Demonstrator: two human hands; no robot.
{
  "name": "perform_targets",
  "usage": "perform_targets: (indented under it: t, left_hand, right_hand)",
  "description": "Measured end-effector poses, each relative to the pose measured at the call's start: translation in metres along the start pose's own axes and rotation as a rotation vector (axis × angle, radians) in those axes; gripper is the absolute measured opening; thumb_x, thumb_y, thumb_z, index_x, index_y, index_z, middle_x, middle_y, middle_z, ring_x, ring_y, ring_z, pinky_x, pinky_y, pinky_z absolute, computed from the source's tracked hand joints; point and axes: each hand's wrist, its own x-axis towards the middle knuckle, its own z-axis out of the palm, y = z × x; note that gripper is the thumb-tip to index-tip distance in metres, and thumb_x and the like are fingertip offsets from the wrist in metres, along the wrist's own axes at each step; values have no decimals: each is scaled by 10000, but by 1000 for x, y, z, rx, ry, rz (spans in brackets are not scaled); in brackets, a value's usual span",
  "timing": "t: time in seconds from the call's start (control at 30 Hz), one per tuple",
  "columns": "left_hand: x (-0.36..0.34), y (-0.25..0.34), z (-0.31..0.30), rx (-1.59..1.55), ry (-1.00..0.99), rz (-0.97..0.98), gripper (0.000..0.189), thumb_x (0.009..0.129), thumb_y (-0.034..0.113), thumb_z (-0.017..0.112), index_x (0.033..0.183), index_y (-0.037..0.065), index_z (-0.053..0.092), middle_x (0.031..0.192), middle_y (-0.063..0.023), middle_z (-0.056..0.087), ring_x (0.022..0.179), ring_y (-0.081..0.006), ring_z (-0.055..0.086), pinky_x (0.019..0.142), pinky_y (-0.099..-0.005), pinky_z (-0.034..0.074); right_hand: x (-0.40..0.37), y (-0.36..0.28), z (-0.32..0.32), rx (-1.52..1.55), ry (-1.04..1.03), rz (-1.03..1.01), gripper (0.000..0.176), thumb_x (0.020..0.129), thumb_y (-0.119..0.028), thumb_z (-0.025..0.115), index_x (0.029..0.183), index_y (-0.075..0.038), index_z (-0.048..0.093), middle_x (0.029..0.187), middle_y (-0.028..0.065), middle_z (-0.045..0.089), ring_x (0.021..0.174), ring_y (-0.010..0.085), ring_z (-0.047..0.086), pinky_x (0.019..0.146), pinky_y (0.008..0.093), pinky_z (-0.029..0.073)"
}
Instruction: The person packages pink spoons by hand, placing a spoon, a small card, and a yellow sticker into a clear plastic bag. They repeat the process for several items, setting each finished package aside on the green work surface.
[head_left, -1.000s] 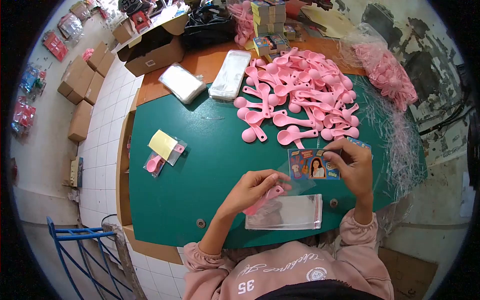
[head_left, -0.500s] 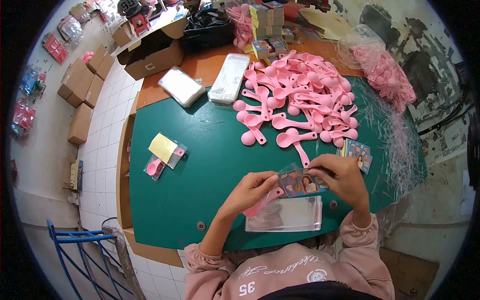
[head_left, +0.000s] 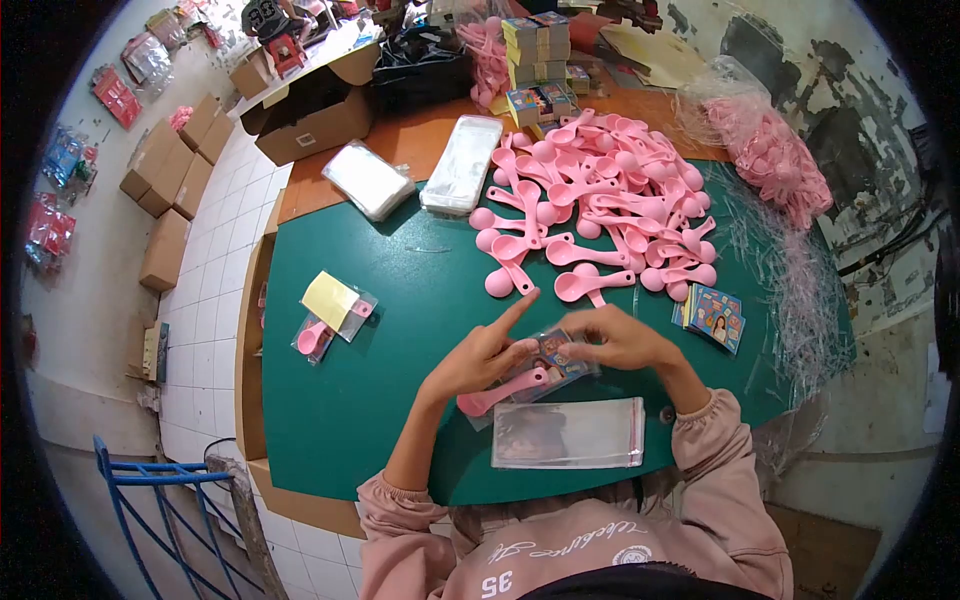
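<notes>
Shifted leftward and closed together since before. Pinched pink spoon (head_left: 490, 398) and clear sleeve (head_left: 528, 385) in left hand (head_left: 480, 358), index finger raised; gripped picture card (head_left: 553, 352) with right hand (head_left: 622, 345), between both grips.

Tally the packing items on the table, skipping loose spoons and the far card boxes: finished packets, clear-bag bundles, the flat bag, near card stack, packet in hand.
Finished packets: 2
Clear-bag bundles: 2
Flat clear bag, perhaps a stack: 1
Near card stack: 1
Half-filled packet, in left hand and right hand: 1
Total: 7
</notes>
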Motion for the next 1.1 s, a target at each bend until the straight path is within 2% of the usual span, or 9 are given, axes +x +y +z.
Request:
perform_targets:
  t: [0.13,0.27,0.37,0.47,0.83,0.93,0.97,1.03,1.1]
  left_hand:
    - [-1,-9,-8,-76,-158,-100,625,860,220,556,1388,114,238,728,-68,595,609,-95,507,572,-257,427]
    - [-3,-35,-27,-88,-325,-5,598,834,216,589,1353,105,313,900,-58,597,745,-97,540,655,-257,447]
    - [-4,-27,-28,-298,-338,-56,532,836,185,578,1312,83,363,1014,-64,562,836,-95,532,721,-253,450]
    - [-3,-24,-27,-288,-308,-51,501,836,162,577,1287,64,382,1038,-71,548,854,-89,521,739,-242,447]
    - [0,-25,-25,-284,-182,-71,509,808,138,637,1250,41,403,1079,-98,558,847,-91,555,719,-230,470]
    - [6,-38,-14,-329,282,-67,231,918,146,472,1113,23,463,948,-122,615,885,-168,612,757,-267,504]
    - [4,-38,-11,-330,282,-63,231,918,146,472,1113,23,463,948,-122,615,885,-168,612,757,-267,504]
    - [-2,-29,-3,-505,131,-204,326,956,279,375,1099,1,467,972,-133,610,904,-187,609,779,-280,498]
    - [-12,-17,20,-690,-19,-192,521,949,432,267,1186,-6,420,1100,-143,558,985,-216,576,848,-322,475]
  right_hand:
    - [-3,1,10,10,-2,200,225,784,-174,607,927,0,617,753,77,608,654,116,540,610,275,444]
    - [-8,11,7,83,239,163,193,758,-134,671,900,-7,638,697,-6,555,613,52,469,523,204,366]
    - [-9,3,0,170,291,250,184,753,-131,682,852,15,627,724,2,567,635,48,479,534,203,374]
    - [-8,-15,-5,518,74,399,218,761,-106,674,914,37,614,779,16,596,703,64,537,605,210,447]
    - [-10,2,-2,375,338,344,160,742,-88,688,715,-31,541,648,-12,536,593,48,487,554,200,398]
    - [-8,-2,3,-48,850,108,177,736,-101,695,784,-21,545,677,23,551,578,88,516,552,243,432]
    - [-8,-2,6,-52,850,107,177,736,-101,695,784,-21,545,677,23,551,578,88,516,552,243,432]
    - [-7,1,10,-705,864,-112,196,709,-100,697,822,-24,556,757,73,577,627,172,569,566,277,466]
    - [-3,-6,22,-605,753,-36,274,668,-124,707,885,-36,565,899,121,559,799,261,567,667,349,470]
